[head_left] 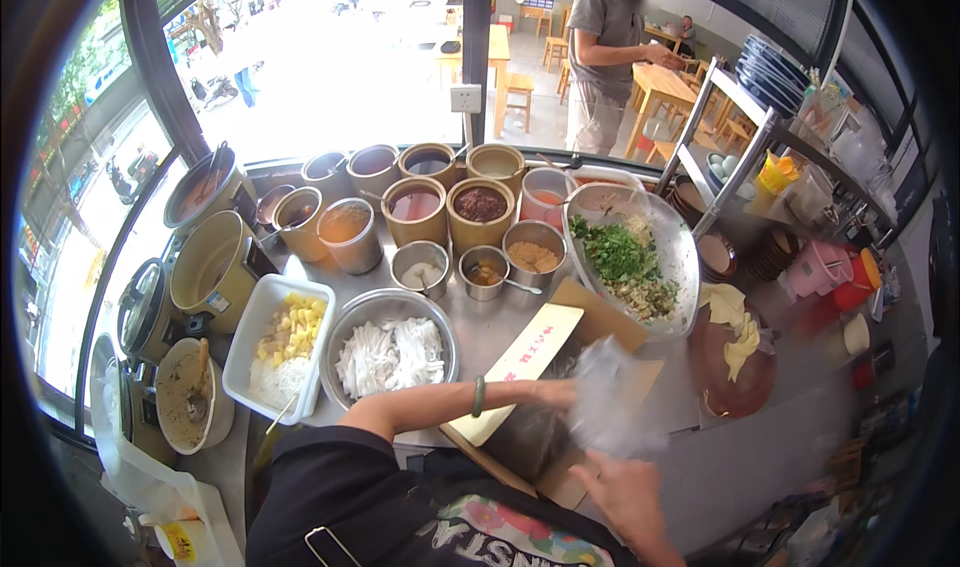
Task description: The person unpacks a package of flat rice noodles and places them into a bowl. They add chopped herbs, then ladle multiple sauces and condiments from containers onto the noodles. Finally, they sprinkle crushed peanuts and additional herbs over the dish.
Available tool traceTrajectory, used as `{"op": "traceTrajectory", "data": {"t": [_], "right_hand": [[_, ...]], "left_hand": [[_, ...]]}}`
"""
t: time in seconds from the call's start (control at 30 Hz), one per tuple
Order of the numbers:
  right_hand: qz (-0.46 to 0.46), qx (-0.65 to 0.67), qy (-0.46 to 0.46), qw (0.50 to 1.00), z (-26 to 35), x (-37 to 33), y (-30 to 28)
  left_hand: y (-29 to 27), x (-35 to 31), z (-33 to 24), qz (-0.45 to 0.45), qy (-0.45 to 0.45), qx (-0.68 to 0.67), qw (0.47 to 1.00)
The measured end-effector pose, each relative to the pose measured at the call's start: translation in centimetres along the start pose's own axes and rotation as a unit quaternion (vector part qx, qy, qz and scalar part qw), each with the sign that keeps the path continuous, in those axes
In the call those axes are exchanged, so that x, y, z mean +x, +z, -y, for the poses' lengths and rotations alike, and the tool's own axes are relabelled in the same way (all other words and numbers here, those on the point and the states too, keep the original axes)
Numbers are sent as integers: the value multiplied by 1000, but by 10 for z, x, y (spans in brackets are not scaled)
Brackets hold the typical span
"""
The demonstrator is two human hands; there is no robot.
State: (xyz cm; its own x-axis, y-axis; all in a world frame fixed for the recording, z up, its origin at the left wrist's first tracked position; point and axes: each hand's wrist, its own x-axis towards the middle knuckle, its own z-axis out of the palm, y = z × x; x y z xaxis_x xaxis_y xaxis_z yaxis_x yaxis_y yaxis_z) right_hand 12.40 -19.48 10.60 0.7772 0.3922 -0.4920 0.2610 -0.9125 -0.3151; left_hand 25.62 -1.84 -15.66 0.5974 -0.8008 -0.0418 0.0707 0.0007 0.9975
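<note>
Black T-shirt (350,492) closest. Clear plastic bag (615,397), motion-blurred, over right side of open cardboard box (600,315). Left hand (553,394) at bag's left edge, right hand (625,492) just below; can't tell from here whether fingers grip it.

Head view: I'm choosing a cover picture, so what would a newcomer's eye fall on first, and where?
Probably the chopped greens, vivid in the white oval bowl right of centre. Next, perhaps, the white strips in the round metal bowl left of centre. The blurred clear plastic beside the left hand may also catch the eye.
</note>
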Motion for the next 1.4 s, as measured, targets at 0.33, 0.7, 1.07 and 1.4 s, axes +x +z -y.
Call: {"op": "traceTrajectory", "data": {"t": [0.33, 0.7, 1.07, 1.4], "right_hand": [[-89, 366, -93, 922, -68, 93, 30], [-63, 734, 58, 674, -46, 31, 48], [-332, 331, 24, 883, -73, 55, 94], [-327, 395, 9, 859, -82, 76, 122]], "left_hand": [[5, -36, -131, 16, -73, 470, 879], [26, -57, -150, 21, 233, 268, 934], [124, -32, -37, 155, -1, 819, 552], [109, -77, -126, -37, 188, 682, 706]]}}
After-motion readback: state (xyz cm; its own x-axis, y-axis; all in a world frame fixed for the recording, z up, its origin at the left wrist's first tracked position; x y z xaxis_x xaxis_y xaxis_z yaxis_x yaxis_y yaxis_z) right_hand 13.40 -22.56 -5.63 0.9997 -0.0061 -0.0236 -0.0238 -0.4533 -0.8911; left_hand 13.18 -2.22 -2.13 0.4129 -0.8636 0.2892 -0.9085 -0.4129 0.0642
